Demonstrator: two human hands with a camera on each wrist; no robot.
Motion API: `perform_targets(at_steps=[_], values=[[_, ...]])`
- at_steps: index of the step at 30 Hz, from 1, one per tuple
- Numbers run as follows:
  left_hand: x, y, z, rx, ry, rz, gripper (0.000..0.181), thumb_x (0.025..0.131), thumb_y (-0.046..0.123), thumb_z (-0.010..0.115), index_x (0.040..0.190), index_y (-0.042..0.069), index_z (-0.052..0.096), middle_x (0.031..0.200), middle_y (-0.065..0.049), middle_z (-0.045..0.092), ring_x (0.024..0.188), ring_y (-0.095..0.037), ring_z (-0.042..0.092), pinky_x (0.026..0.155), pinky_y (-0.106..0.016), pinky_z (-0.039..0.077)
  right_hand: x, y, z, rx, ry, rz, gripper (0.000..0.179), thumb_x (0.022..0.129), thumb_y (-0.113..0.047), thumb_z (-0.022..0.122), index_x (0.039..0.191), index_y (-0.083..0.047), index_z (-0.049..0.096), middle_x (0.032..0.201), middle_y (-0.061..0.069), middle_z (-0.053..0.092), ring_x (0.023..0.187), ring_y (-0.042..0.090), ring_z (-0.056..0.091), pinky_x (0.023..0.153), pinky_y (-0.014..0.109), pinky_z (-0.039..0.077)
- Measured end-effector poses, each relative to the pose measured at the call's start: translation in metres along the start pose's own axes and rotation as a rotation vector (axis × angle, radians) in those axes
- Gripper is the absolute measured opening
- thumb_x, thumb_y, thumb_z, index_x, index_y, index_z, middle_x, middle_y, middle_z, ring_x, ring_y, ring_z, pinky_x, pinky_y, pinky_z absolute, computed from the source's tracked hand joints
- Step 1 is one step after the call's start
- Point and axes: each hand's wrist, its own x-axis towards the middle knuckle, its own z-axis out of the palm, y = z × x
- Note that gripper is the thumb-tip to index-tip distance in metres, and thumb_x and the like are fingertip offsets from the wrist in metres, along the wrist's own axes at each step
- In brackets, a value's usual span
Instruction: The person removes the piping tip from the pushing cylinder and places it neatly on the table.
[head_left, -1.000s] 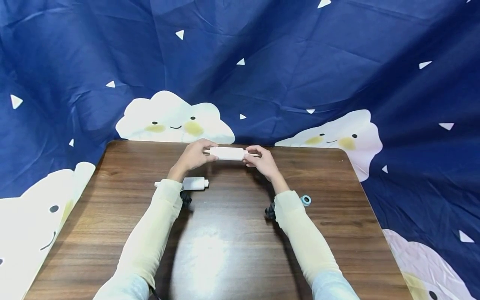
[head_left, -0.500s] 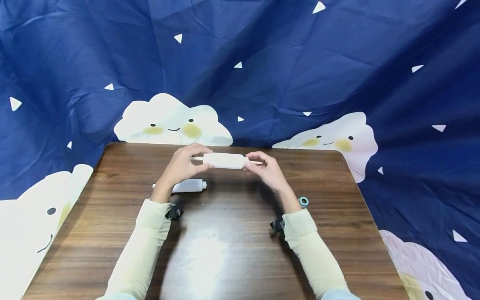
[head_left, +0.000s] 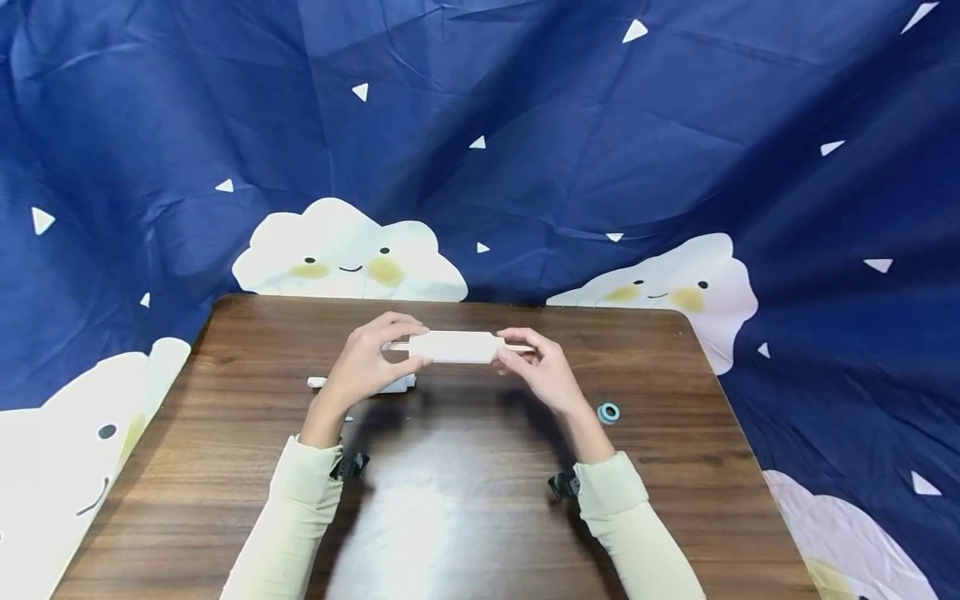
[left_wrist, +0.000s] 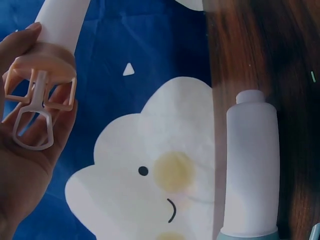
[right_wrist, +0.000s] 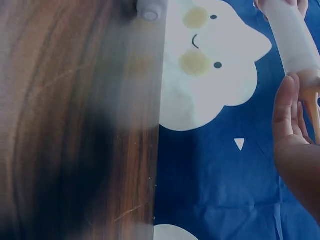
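Both hands hold a white tube [head_left: 456, 347] level above the far part of the table. My left hand [head_left: 369, 360] pinches its left end between thumb and fingers; my right hand [head_left: 542, 363] pinches the right end the same way. In the left wrist view that end shows a peach-coloured collar [left_wrist: 47, 57] with loops, and a white pull ring [left_wrist: 34, 130] hangs from it. The right wrist view shows a peach end piece [right_wrist: 310, 82] beside my right fingers. A second white tube [left_wrist: 252, 170], with a narrow neck and teal end, lies on the table, partly hidden by my left hand in the head view.
A small teal ring [head_left: 608, 413] lies on the brown wooden table [head_left: 675, 500], right of my right wrist. A tiny teal piece [head_left: 348, 419] shows by my left wrist. Behind the table's far edge hangs a blue cloth [head_left: 525, 167] with white clouds.
Both hands have drawn the held white tube back from the table's far edge, closer to me. The head view has tilted slightly. The grip at both ends continues.
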Motion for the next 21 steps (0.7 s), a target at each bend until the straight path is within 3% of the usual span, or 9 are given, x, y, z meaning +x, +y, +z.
perform_targets(at_steps=[6,9,15,21], values=[[-0.006,0.009,0.006,-0.009,0.008,0.032,0.037,0.078,0.017,0.089,0.113,0.014,0.076,0.113,0.004,0.069,0.101,-0.015,0.067,0.085,-0.029,0.055,-0.015,-0.002,0.0,0.017,0.025,0.019,0.031,0.094,0.005,0.068,0.122,0.013,0.061,0.11,0.032,0.064,0.082,0.027,0.073,0.074,0.036,0.061],[-0.01,0.011,0.008,-0.009,0.009,0.025,0.037,0.078,0.017,0.089,0.113,0.014,0.076,0.113,0.005,0.069,0.102,-0.015,0.067,0.085,-0.03,0.055,-0.021,-0.002,0.002,0.021,0.033,0.017,0.031,0.093,0.006,0.068,0.122,0.015,0.06,0.11,0.028,0.064,0.082,0.022,0.073,0.076,0.037,0.061],[-0.015,0.011,0.012,-0.004,0.025,0.043,0.037,0.078,0.018,0.089,0.113,0.013,0.078,0.114,0.003,0.07,0.102,-0.016,0.067,0.084,-0.032,0.052,-0.026,0.003,0.001,-0.025,0.05,-0.034,0.028,0.092,0.007,0.069,0.119,0.013,0.063,0.108,0.02,0.066,0.083,0.027,0.074,0.078,0.041,0.06],[-0.015,0.011,0.014,-0.008,0.024,0.088,0.035,0.078,0.018,0.089,0.111,0.011,0.079,0.112,0.0,0.071,0.096,-0.016,0.068,0.078,-0.03,0.052,-0.027,0.01,0.003,-0.046,0.06,-0.107,0.026,0.089,0.011,0.07,0.114,0.012,0.065,0.107,0.024,0.065,0.086,0.02,0.072,0.078,0.032,0.06]])
